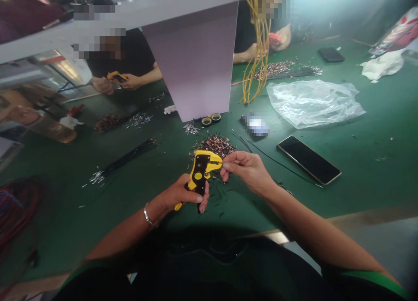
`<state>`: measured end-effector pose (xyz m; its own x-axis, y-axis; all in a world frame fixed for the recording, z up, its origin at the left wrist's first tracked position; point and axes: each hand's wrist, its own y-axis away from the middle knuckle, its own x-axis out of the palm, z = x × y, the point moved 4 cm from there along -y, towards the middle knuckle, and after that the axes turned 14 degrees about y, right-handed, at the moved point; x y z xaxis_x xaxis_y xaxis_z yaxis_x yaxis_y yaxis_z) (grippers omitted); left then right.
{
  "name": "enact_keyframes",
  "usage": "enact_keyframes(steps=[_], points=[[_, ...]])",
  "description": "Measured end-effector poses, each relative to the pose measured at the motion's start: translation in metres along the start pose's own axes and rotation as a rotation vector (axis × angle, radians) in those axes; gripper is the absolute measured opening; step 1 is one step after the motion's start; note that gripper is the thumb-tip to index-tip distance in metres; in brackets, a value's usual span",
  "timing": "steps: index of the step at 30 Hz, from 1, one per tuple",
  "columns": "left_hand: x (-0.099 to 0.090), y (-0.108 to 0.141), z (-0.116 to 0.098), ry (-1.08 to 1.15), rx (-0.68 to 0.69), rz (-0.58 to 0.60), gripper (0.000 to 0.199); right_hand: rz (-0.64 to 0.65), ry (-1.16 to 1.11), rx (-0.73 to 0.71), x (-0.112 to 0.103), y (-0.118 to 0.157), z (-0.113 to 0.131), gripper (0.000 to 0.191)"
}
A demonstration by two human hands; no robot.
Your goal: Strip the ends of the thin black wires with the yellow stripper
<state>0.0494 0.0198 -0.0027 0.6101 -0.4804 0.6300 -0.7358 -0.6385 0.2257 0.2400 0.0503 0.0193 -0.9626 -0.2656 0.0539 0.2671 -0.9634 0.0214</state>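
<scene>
My left hand (pixel 192 194) is wrapped round the handles of a yellow and black wire stripper (pixel 199 172), whose jaws point to the right. At the jaws, the fingers of my right hand (pixel 243 167) are pinched together; a thin dark wire seems to be between them, though it is too small to make out well. Just behind the tool lies a pile of short black and copper-coloured wire bits (pixel 217 145). Dark scraps are scattered below the tool. A few long black wires (pixel 277 158) stretch over the green table (pixel 183 135) to the right of the pile.
A phone (pixel 308 159) and a clear plastic bag (pixel 315 103) lie at the right. Two tape rolls (pixel 210 119) sit by a pale upright panel (pixel 199 65). Left are a black wire bundle (pixel 126 158) and red cable coils (pixel 16 211). Other people's hands work across the table.
</scene>
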Motion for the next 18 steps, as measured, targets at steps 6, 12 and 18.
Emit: enact_keyframes(steps=[6, 12, 18], points=[[0.002, 0.0005, 0.0019, 0.002, 0.008, -0.046, 0.018, -0.003, 0.006, 0.006, -0.0001, -0.0002, 0.0012, 0.015], [0.0081, 0.0013, 0.0032, 0.009, 0.012, -0.071, 0.02, 0.011, -0.013, 0.009, -0.0009, 0.0004, 0.0012, 0.017], [0.0057, 0.0017, 0.0036, 0.041, 0.068, -0.172, 0.024, 0.019, 0.009, 0.014, -0.0022, -0.0007, 0.0018, 0.015]])
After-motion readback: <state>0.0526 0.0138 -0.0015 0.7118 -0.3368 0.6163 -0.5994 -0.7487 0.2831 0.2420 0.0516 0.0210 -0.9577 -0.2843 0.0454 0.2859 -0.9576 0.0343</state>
